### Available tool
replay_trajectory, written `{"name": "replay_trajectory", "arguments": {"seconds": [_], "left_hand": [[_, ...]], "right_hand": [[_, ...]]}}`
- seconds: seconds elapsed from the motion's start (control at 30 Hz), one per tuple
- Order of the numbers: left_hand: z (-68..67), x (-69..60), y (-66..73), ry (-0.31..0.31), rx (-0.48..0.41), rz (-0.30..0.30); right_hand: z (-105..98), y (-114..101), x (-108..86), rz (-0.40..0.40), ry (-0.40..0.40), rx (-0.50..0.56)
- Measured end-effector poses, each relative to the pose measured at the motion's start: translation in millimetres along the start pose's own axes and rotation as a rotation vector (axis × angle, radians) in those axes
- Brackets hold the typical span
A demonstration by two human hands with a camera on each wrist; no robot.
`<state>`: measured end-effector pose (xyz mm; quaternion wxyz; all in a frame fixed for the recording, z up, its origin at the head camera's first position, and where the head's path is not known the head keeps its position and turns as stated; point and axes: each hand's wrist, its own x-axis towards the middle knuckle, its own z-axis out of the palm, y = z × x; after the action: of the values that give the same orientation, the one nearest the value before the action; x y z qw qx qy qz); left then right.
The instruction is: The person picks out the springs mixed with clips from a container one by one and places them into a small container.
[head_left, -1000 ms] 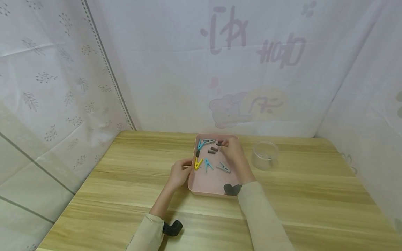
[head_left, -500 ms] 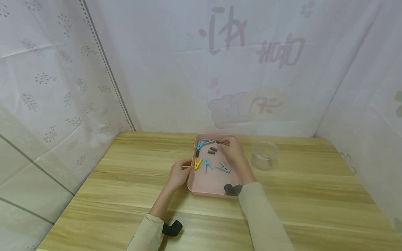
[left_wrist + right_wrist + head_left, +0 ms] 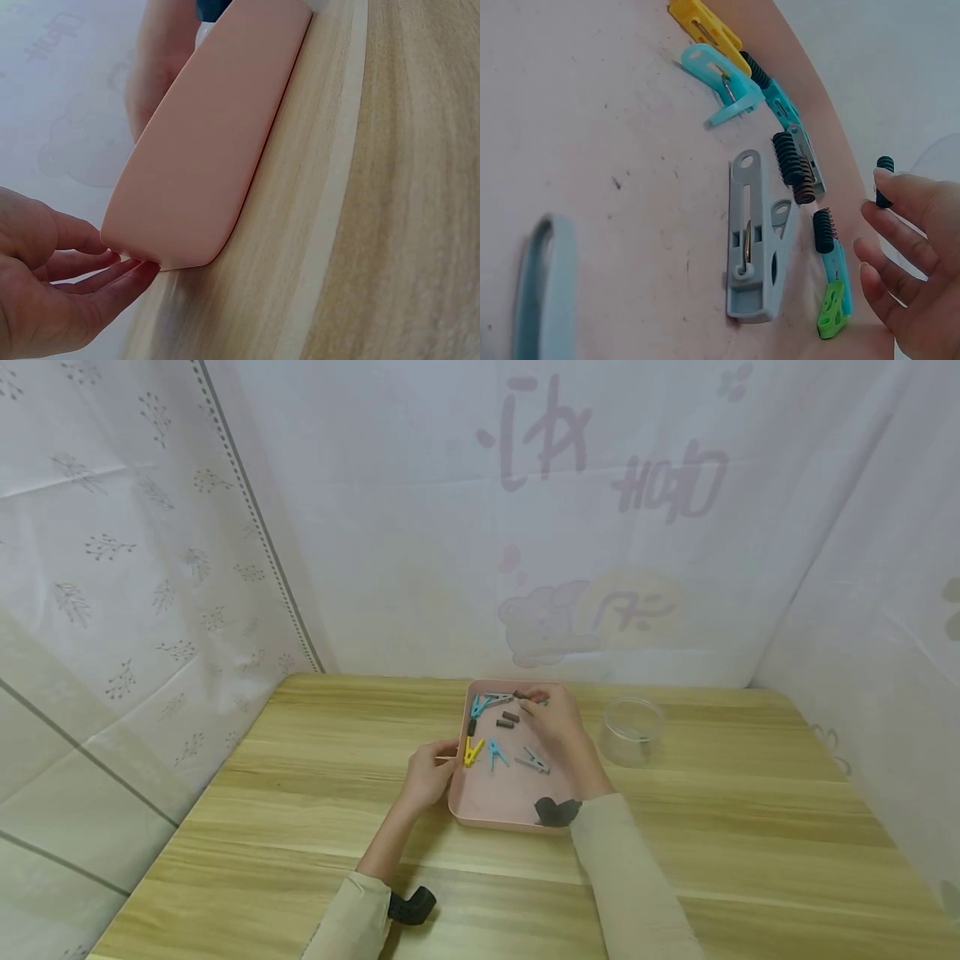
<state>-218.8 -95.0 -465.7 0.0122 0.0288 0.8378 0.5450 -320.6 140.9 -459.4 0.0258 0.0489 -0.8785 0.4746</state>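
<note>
In the right wrist view a small dark coil spring [image 3: 885, 182] is pinched between the thumb and a finger of my right hand [image 3: 555, 714], raised over the far part of the pink tray [image 3: 495, 797]. My left hand [image 3: 429, 774] grips the tray's left side, with its fingertips on the rim and wall. Two springs [image 3: 507, 720] lie close together in the tray, near a grey clothespin [image 3: 750, 240]. A yellow clothespin [image 3: 472, 752] and a light blue one [image 3: 497, 753] lie nearer the left wall. Another spring [image 3: 823, 230] lies by a blue and a green clothespin [image 3: 831, 309].
A clear round tub [image 3: 633, 731] stands on the wooden table [image 3: 720, 843] right of the tray. Patterned white cloth [image 3: 420, 527] hangs around the table's back and sides. Black curved pieces [image 3: 412, 906] sit at both wrists.
My right hand has shifted slightly, and the spring between its fingertips has moved a little left and away. A bit of blue now shows beside the hand. The left hand has stayed put.
</note>
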Motion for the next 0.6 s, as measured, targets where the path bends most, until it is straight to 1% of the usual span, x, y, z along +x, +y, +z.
{"name": "replay_trajectory", "arguments": {"seconds": [0.27, 0.4, 0.5, 0.6], "left_hand": [[0.4, 0.8, -1.0, 0.001, 0.008, -0.007], [0.4, 0.8, -1.1, 0.001, 0.008, -0.005], [0.3, 0.7, -1.0, 0.001, 0.003, -0.006], [0.1, 0.9, -1.2, 0.000, 0.006, -0.005]], "right_hand": [[-4, -5, -0.4, 0.032, -0.021, 0.028], [-6, -6, 1.0, 0.027, -0.030, 0.017], [-9, -7, 1.9, 0.003, -0.036, -0.002], [-12, -9, -0.2, -0.010, -0.041, 0.008]]}}
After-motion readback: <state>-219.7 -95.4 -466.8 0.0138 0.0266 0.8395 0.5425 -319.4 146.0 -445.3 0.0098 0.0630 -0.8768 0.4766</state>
